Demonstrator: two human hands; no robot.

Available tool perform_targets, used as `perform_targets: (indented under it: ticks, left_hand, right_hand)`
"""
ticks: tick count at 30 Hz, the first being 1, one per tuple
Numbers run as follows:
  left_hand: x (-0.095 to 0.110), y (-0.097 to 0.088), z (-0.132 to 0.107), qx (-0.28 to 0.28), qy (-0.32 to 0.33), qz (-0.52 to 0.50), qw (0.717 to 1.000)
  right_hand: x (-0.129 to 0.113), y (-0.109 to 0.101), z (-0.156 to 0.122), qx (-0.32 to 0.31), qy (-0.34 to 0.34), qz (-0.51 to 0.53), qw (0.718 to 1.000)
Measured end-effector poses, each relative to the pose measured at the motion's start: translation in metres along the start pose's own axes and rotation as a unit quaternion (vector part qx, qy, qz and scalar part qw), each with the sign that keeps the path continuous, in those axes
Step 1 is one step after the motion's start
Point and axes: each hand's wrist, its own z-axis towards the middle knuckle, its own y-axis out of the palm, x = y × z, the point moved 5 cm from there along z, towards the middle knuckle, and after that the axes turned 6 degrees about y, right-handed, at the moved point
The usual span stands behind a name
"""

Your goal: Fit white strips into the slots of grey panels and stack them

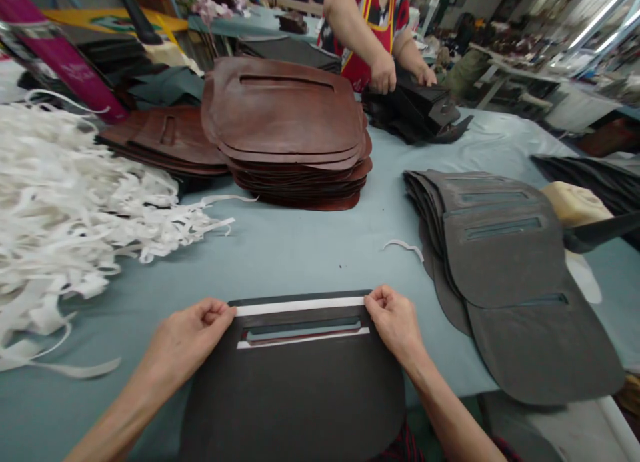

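A dark grey leather panel with a long slot lies in front of me at the table's near edge. Across its top edge runs a white tape strip, stretched between my hands. My left hand pinches the strip's left end at the panel's corner. At the right corner, my right hand pinches the other end between thumb and fingers. Another thin white strip borders the lower side of the slot, and some reddish brown shows inside the slot's edge.
White tape strips form a big heap at left. Brown leather panels are stacked at the back, grey panels at right beside a cream block. Across the table a person handles black leather pieces. A loose strip lies mid-table.
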Motion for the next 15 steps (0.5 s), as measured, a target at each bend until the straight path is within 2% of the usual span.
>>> perform_targets:
  ticks: [2, 5, 8, 9, 11, 13, 15]
  left_hand:
    - [0.0, 0.001, -0.001, 0.014, 0.003, 0.021, 1.0]
    - [0.002, -0.001, -0.003, 0.067, 0.02, 0.046, 0.996]
    - [0.015, -0.001, -0.015, 0.153, 0.094, 0.059, 0.982]
    - [0.022, 0.002, -0.022, 0.186, 0.138, 0.071, 0.97]
    - [0.042, 0.013, -0.04, 0.229, 0.24, 0.114, 0.936]
    - [0.059, 0.031, -0.057, 0.22, 0.333, 0.175, 0.9]
    - [0.068, 0.047, -0.065, 0.182, 0.391, 0.234, 0.871]
  right_hand:
    - [-0.003, -0.001, 0.0, 0.004, 0.003, -0.022, 1.0]
    - [-0.006, -0.002, -0.001, 0.019, -0.006, -0.069, 0.997]
    - [-0.009, 0.0, -0.008, 0.064, -0.041, -0.157, 0.985]
    - [-0.013, 0.003, -0.012, 0.089, -0.075, -0.186, 0.976]
    - [-0.028, 0.013, -0.027, 0.124, -0.203, -0.219, 0.946]
    - [-0.045, 0.031, -0.047, 0.108, -0.363, -0.229, 0.897]
    - [-0.056, 0.049, -0.064, 0.067, -0.458, -0.243, 0.852]
